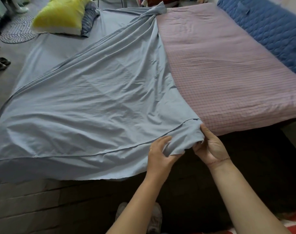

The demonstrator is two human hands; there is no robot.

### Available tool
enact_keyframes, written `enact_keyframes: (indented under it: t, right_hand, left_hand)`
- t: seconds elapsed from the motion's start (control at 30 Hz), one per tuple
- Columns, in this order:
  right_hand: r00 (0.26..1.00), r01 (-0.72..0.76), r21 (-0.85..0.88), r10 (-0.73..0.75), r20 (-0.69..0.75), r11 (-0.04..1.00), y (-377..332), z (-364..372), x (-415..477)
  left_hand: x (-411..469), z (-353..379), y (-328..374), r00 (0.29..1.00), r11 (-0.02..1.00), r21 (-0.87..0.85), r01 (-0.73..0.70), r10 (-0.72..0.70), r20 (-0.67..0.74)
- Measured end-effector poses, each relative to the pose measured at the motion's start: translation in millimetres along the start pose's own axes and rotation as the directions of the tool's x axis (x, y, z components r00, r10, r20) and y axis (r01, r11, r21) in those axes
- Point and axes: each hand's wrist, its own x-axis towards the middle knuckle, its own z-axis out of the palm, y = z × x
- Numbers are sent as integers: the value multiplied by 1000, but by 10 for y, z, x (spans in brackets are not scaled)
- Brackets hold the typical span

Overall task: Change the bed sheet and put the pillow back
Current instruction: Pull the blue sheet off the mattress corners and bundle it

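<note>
Pale blue sheet (93, 98) lies rumpled over the bed, its near corner bunched between the two hands. The left hand (160, 153) curls fingers and thumb round the gathered cloth. The right hand (210, 146), just beside it, pinches the same corner with its palm turned up. From the hands the sheet spreads away and leftward, twisting into a rope at the far edge. Beyond the right hand lies an uncovered pink checked mattress cover (228, 73), bordered by a blue quilted pad (270, 31). Far beyond the left hand a yellow pillow (59, 16) rests on the sheet, touching a striped pillow (89, 20).
</note>
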Motion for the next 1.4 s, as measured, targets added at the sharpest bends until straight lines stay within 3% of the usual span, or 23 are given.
enact_keyframes:
  t: [0.1,0.2,0.27,0.5,0.7,0.83,0.93,1.0,1.07,1.17,1.4]
  right_hand:
    - [1000,-1,5,1,16,1000,1,9,-5]
    - [1000,-19,6,19,7,1000,46,9,-28]
    - [1000,-19,-15,19,-12,1000,67,2,-46]
    - [1000,12,-13,-12,-3,1000,49,132,-81]
    - [1000,13,-103,-10,27,995,99,339,-18]
    - [996,16,-144,-4,84,989,93,442,-22]
    - [997,38,-120,-28,78,992,29,444,7]
    - [996,38,-125,-28,79,991,-8,452,44]
    - [996,30,-137,-19,83,990,-19,495,98]
    - [996,-4,-121,14,86,993,29,583,239]
    - [975,-26,-166,62,214,986,279,1026,620]
  left_hand:
    - [-194,-124,-70,991,987,97,130,-132,15]
    - [-218,-78,-215,999,915,404,-4,25,-46]
    - [-122,-25,-266,981,865,495,-85,161,-112]
    - [183,-79,-208,915,758,604,-245,387,-115]
    - [286,-161,-330,945,685,689,-237,326,0]
    - [362,-164,-346,951,715,679,-167,299,-81]
    - [364,-206,-225,951,818,547,-177,285,-118]
    - [332,-278,-105,996,954,288,-79,90,-25]
    - [321,-365,-88,994,996,17,93,-94,55]
    - [336,-528,-76,959,935,-222,278,-257,120]
    - [407,-924,-76,903,763,-487,425,-391,175]
